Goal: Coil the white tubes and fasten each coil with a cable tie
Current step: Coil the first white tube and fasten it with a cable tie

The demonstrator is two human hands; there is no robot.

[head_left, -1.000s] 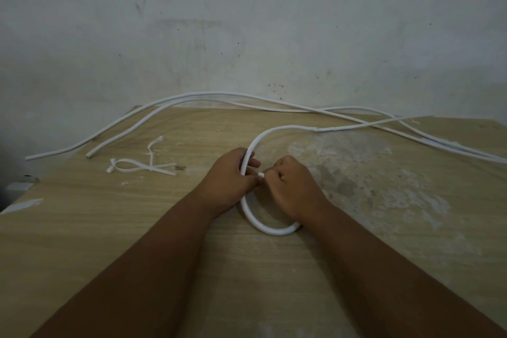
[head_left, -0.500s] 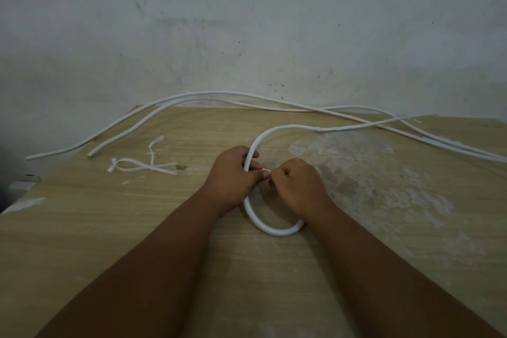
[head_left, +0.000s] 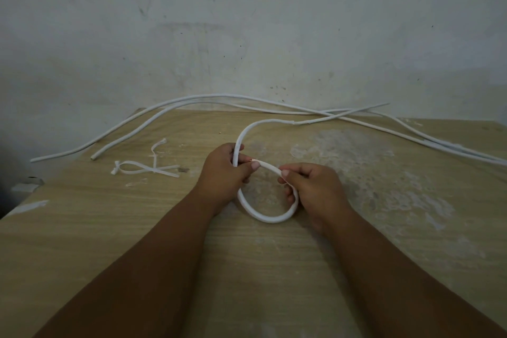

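Observation:
A white tube [head_left: 270, 217] forms one small loop on the wooden table [head_left: 109, 228] between my hands. My left hand [head_left: 223, 173] grips the spot where the tube's end crosses the long part, thumb on top. My right hand [head_left: 312, 186] pinches the loop's right side near the end. From the crossing the tube runs up and away to the far right. Two other long white tubes [head_left: 170, 107] lie along the table's back edge. White cable ties [head_left: 149, 169] lie loose left of my left hand.
A stained pale wall [head_left: 247, 22] stands right behind the table. The table's right half has patchy white marks [head_left: 370, 173]. The left edge of the table drops off beside a white scrap [head_left: 27, 206].
My right hand has slid to the right along the tube, away from my left hand, and the loop has opened wider. The left hand has kept its hold at the crossing.

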